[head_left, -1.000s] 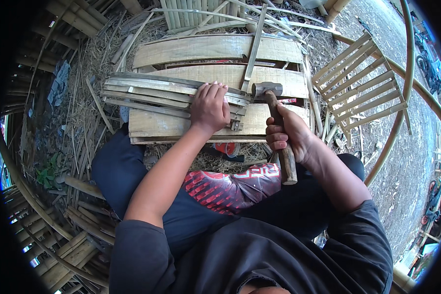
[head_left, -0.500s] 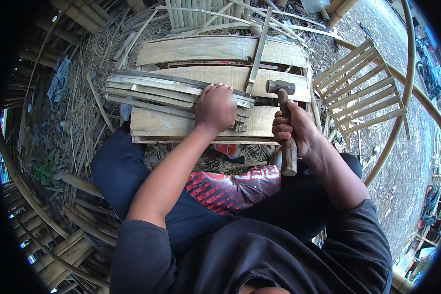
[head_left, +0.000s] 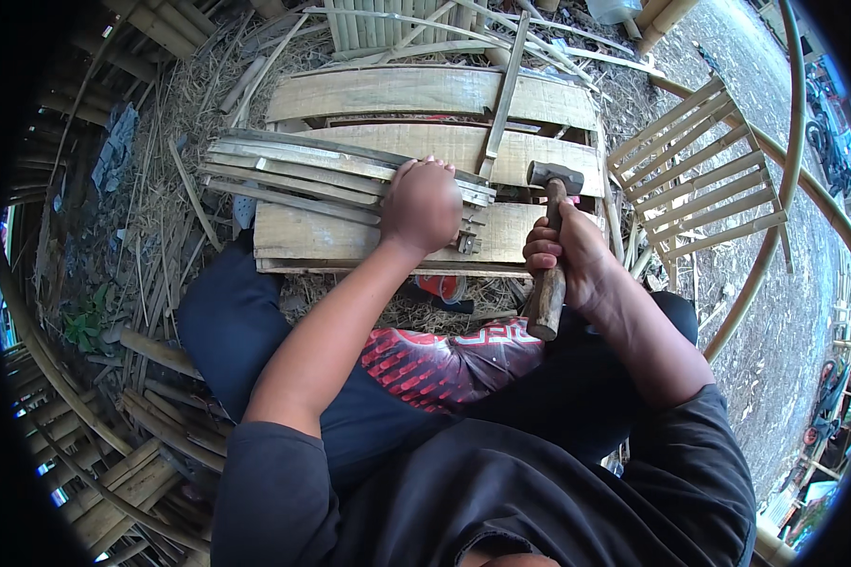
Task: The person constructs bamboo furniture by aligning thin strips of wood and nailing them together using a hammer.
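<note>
My right hand [head_left: 577,250] is closed around the wooden handle of a hammer [head_left: 555,178]. Its dark metal head is raised over the right side of a low plank bench [head_left: 331,248], and the handle end points toward my lap. On the bench lies a loose stack of thin bamboo slats [head_left: 303,173], fanned out to the left. My left hand [head_left: 422,208] grips the stack near its right end, fingers wrapped over the top; its underside is hidden. Just right of that hand, the short ends of some slats stick out. A single slat [head_left: 507,99] lies across the back planks.
A slatted bamboo rack [head_left: 700,175] stands at the right, beside curved bamboo poles [head_left: 764,248]. Under the bench's near edge sits a red container [head_left: 440,287]. Straw and bamboo scraps [head_left: 199,189] cover the ground at left. A patterned cloth [head_left: 454,364] lies across my lap.
The hammer has tilted in my right hand: its head has swung slightly right and the handle end slightly left. My left hand stays on the slats.
</note>
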Motion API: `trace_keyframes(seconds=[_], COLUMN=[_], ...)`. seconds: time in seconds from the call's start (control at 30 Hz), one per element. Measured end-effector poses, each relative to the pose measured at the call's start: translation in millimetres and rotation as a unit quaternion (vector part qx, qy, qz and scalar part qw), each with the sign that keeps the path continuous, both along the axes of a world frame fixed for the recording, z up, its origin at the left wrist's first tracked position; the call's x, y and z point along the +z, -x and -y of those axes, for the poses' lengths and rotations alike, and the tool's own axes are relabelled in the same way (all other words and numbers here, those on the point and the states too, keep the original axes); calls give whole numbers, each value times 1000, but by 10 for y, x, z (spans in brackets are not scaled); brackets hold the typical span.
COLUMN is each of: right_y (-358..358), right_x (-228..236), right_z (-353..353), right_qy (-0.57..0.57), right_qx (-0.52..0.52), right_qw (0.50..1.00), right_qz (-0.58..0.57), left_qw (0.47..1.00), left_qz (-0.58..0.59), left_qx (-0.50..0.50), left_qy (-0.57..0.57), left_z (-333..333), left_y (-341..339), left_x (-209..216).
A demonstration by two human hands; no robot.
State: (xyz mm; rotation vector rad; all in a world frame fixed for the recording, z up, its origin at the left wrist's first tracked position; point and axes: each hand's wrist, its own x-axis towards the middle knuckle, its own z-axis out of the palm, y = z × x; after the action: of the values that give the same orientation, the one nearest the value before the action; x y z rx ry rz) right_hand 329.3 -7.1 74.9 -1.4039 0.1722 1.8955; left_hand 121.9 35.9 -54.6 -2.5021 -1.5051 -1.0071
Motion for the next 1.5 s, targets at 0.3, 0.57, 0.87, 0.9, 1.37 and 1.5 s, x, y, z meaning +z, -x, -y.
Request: trace_keyframes(seconds=[0.3,0.57,0.87,0.9,1.37,1.5], right_y=[28,328,-148,-235,-630,-753], right_x=[68,262,-88,-227,-902,-966], right_z=[-53,210,-303,-357,-555,-543], right_qy=[-38,30,-141,-179,-319,-340], right_qx=[49,167,261,297,328,343], right_qw=[998,979,902,850,500,479], right_qz=[-33,-110,314,397,735,733], left_qw=[1000,1000,1000,1000,990,997], left_qz=[1,17,-1,-4,106,39], left_qx=[0,-2,-3,-5,-33,68], left_qy=[-2,-3,-1,-3,85,7], left_z=[0,17,21,29,-212,-352], left_y=[13,59,33,32,212,560], left_x=[31,69,12,30,189,347])
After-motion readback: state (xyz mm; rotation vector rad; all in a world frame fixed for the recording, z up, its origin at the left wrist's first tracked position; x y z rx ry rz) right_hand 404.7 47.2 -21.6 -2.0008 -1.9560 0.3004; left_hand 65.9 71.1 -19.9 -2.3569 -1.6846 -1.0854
